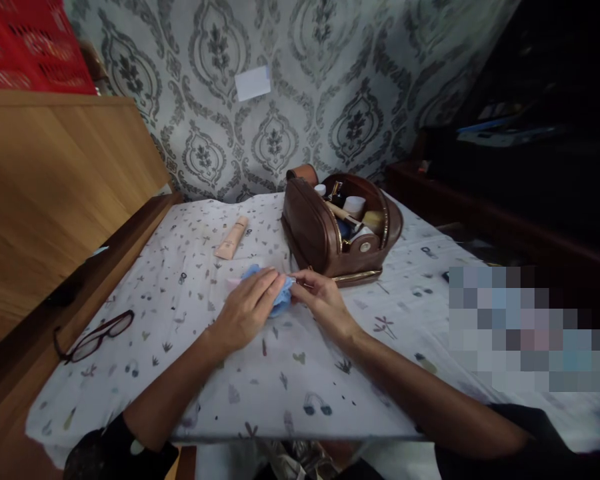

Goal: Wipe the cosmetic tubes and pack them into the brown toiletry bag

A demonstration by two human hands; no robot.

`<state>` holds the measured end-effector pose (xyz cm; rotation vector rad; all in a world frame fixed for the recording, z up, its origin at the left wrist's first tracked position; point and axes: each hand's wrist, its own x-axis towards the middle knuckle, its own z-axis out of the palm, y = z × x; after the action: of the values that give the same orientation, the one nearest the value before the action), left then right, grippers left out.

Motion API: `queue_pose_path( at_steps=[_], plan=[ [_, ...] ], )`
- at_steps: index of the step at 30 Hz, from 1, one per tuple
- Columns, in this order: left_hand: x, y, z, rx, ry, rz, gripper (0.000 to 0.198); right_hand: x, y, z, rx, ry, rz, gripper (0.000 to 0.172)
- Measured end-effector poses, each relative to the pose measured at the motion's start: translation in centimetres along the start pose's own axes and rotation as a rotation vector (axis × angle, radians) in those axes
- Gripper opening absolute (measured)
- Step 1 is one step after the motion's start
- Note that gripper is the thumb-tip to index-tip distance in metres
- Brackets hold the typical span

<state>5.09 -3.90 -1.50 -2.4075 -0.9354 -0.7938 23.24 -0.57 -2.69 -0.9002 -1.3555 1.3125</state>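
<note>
My left hand (250,303) is closed over a light blue, ruffled piece that looks like soft cloth (281,305), on the table in front of me. A pale pink bit (233,283) sticks out to its left. My right hand (323,297) meets the blue cloth at its right edge, fingertips pinched on a small, thin, shiny thing too small to name. Just behind my right hand stands a brown leather toiletry bag (305,227), unzipped, with a brush (343,215) and several small containers inside. A peach-coloured tube (233,238) lies behind my left hand.
Dark-framed glasses (100,337) rest at the table's left edge. A patterned white cloth (230,400) covers the table. Left of it is a wooden cabinet (65,180) with a red plastic crate (35,50) on top. A wallpapered wall (275,133) rises behind; the right side has a blurred-out patch.
</note>
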Motion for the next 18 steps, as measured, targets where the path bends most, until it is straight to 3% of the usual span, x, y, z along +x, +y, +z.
queue_pose_path(
  at_steps=[4, 12, 18],
  plan=[
    [-0.6, -1.3, 0.0, -0.033, -0.106, -0.052, 0.046, 0.1, 0.9, 0.2, 0.081, 0.01, 0.061, 0.045],
    [-2.9, -4.9, 0.0, -0.1, -0.299, -0.294, 0.041, 0.5, 1.2, -0.3, 0.116, 0.033, 0.201, 0.045],
    [-3.9, -6.6, 0.1, -0.051, -0.411, -0.404, 0.038, 0.4, 1.1, -0.4, 0.04, 0.008, 0.131, 0.044]
  ],
)
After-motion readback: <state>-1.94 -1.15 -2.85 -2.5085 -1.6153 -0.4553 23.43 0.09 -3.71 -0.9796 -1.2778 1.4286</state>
